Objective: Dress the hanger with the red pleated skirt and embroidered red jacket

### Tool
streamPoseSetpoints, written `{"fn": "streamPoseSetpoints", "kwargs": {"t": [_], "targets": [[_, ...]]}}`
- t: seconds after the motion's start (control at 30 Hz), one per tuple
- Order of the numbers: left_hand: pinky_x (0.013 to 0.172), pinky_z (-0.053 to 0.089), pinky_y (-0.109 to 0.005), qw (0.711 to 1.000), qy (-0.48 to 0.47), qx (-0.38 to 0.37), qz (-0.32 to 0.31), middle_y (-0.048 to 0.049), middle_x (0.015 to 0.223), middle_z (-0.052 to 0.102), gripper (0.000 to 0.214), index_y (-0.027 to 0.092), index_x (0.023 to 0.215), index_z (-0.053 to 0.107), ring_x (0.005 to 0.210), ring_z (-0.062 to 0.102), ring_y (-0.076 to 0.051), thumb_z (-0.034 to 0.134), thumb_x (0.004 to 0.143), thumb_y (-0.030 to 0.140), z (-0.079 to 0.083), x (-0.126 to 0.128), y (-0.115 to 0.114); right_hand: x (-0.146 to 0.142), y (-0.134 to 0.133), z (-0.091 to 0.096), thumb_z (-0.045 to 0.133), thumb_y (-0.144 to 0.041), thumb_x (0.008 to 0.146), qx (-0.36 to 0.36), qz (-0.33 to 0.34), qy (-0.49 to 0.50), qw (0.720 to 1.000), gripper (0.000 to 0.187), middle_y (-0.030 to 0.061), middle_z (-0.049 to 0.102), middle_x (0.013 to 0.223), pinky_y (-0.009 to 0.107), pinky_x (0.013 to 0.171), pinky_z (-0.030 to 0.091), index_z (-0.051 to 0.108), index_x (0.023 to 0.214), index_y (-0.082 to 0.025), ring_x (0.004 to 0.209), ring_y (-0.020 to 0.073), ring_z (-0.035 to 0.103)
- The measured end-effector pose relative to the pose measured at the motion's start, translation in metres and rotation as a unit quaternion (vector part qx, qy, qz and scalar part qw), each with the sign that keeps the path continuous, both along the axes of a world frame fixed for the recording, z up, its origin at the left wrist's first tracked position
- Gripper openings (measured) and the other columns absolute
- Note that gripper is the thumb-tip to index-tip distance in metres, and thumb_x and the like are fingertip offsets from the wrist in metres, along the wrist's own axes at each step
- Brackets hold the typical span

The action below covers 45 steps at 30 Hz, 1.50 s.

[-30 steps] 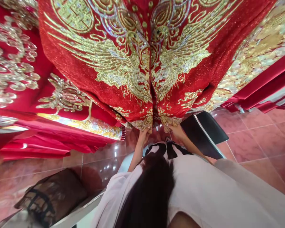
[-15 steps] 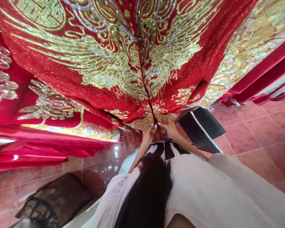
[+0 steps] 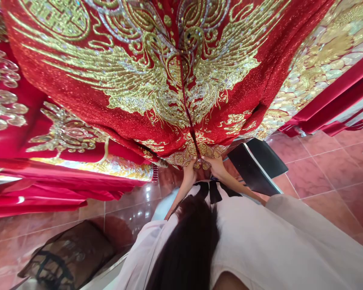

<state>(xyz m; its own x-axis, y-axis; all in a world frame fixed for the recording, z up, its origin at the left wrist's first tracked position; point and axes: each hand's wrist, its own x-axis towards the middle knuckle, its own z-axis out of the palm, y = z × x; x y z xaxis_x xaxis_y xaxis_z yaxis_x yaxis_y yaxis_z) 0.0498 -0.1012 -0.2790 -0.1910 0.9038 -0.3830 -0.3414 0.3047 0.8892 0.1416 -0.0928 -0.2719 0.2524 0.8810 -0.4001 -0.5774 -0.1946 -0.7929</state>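
Observation:
A red jacket point(image 3: 157, 129) with glittering cloth and gold bird-like embroidery hangs in front of me, split down the middle by its front opening. At the bottom of that opening, my left hand point(image 3: 189, 170) is closed on the left hem edge, thumb on the patterned border. Close beside it, my right hand point(image 3: 215, 165) pinches the right hem edge. The two front edges lie nearly together between my thumbs, while a narrow dark gap shows above. My fingers behind the cloth are hidden.
More ornate red garments point(image 3: 69, 131) hang at the left, and a gold-and-pearl embroidered one point(image 3: 317, 60) at the right. A black flat-sided object point(image 3: 254, 167) stands on the tiled floor point(image 3: 326, 169) to the right. A brown bag point(image 3: 75, 253) lies lower left.
The hem edges between my hands have come closer together, and the gap there has narrowed. The upper jacket appears shifted slightly right in view.

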Motion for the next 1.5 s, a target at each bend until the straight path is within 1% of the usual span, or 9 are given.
{"fn": "streamPoseSetpoints", "kwargs": {"t": [0.27, 0.47, 0.63, 0.73, 0.8, 0.9, 1.13, 1.3, 1.5], "targets": [[0.077, 0.049, -0.025, 1.0, -0.015, 0.021, 0.006, -0.0033, 0.081, 0.063, 0.022, 0.016, 0.086, 0.059, 0.08, 0.06, -0.014, 0.063, 0.076, 0.035, 0.004, 0.001, -0.001, 0.0, 0.001, 0.002, 0.079, -0.018, 0.044, -0.015, 0.005, 0.01, 1.0, 0.048, 0.0035, 0.067, 0.076, 0.029, 0.071, 0.053, 0.061, 0.088, -0.013, 0.071, 0.0144, 0.062], [0.065, 0.048, -0.024, 0.999, -0.039, 0.02, 0.013, -0.0005, 0.069, 0.058, 0.027, 0.015, 0.082, 0.058, 0.065, 0.057, -0.012, 0.069, 0.069, 0.036, 0.0, 0.0, 0.0, -0.004, 0.008, 0.004, 0.079, -0.026, 0.05, -0.019, 0.039, 0.024, 0.999, 0.042, 0.0038, 0.066, 0.074, 0.033, 0.072, 0.055, 0.06, 0.084, -0.013, 0.074, 0.0181, 0.064], [0.067, 0.048, -0.021, 0.997, -0.051, 0.035, 0.035, -0.002, 0.081, 0.062, 0.033, 0.016, 0.094, 0.061, 0.069, 0.057, -0.011, 0.071, 0.067, 0.032, -0.002, -0.001, 0.001, -0.005, 0.013, 0.006, 0.08, -0.02, 0.047, -0.008, 0.041, 0.021, 0.999, 0.043, 0.0021, 0.066, 0.074, 0.032, 0.076, 0.055, 0.059, 0.084, -0.014, 0.078, 0.0168, 0.064], [0.058, 0.045, -0.019, 0.998, -0.052, 0.032, 0.035, -0.0024, 0.084, 0.063, 0.036, 0.016, 0.099, 0.061, 0.067, 0.056, -0.01, 0.071, 0.069, 0.033, 0.0, -0.005, 0.0, -0.004, 0.012, 0.006, 0.08, -0.019, 0.045, -0.007, 0.037, 0.024, 0.999, 0.045, 0.0019, 0.066, 0.075, 0.033, 0.078, 0.054, 0.059, 0.084, -0.014, 0.079, 0.0168, 0.064], [0.05, 0.041, -0.018, 0.998, -0.049, 0.024, 0.032, -0.0022, 0.081, 0.062, 0.037, 0.016, 0.1, 0.062, 0.061, 0.053, -0.009, 0.073, 0.069, 0.034, 0.001, -0.008, 0.0, -0.003, 0.011, 0.006, 0.08, -0.02, 0.044, -0.007, 0.035, 0.026, 0.999, 0.046, 0.0018, 0.066, 0.075, 0.033, 0.079, 0.054, 0.059, 0.084, -0.014, 0.079, 0.0168, 0.064], [0.046, 0.037, -0.018, 0.999, -0.037, 0.014, 0.037, -0.0005, 0.074, 0.06, 0.038, 0.016, 0.1, 0.063, 0.054, 0.048, -0.008, 0.074, 0.069, 0.036, 0.002, -0.01, 0.001, -0.003, 0.011, 0.006, 0.08, -0.02, 0.045, -0.006, 0.033, 0.026, 0.999, 0.045, 0.0019, 0.065, 0.073, 0.033, 0.079, 0.054, 0.059, 0.084, -0.014, 0.078, 0.0165, 0.063], [0.058, 0.043, -0.021, 0.998, -0.043, 0.02, 0.042, -0.0016, 0.077, 0.061, 0.039, 0.016, 0.101, 0.063, 0.063, 0.053, -0.011, 0.071, 0.072, 0.042, 0.005, -0.002, 0.004, -0.003, 0.006, 0.005, 0.079, -0.015, 0.045, 0.003, 0.017, 0.015, 1.0, 0.048, 0.0009, 0.065, 0.074, 0.03, 0.081, 0.052, 0.059, 0.088, -0.015, 0.078, 0.0149, 0.063], [0.056, 0.042, -0.02, 0.997, -0.059, 0.028, 0.048, -0.0018, 0.079, 0.062, 0.047, 0.016, 0.102, 0.063, 0.06, 0.052, -0.009, 0.077, 0.066, 0.043, 0.009, 0.0, 0.005, -0.003, 0.003, 0.001, 0.078, -0.015, 0.046, -0.003, 0.014, 0.017, 1.0, 0.048, 0.0007, 0.065, 0.074, 0.027, 0.076, 0.052, 0.059, 0.089, -0.013, 0.073, 0.0127, 0.062], [0.069, 0.048, -0.024, 0.995, -0.063, 0.046, 0.065, -0.0045, 0.087, 0.066, 0.052, 0.015, 0.105, 0.062, 0.069, 0.059, -0.012, 0.081, 0.063, 0.039, 0.013, 0.001, 0.003, -0.006, 0.002, 0.0, 0.078, -0.012, 0.044, -0.014, 0.0, 0.024, 1.0, 0.048, 0.0022, 0.066, 0.077, 0.028, 0.077, 0.052, 0.06, 0.089, -0.012, 0.074, 0.0131, 0.062]]}}
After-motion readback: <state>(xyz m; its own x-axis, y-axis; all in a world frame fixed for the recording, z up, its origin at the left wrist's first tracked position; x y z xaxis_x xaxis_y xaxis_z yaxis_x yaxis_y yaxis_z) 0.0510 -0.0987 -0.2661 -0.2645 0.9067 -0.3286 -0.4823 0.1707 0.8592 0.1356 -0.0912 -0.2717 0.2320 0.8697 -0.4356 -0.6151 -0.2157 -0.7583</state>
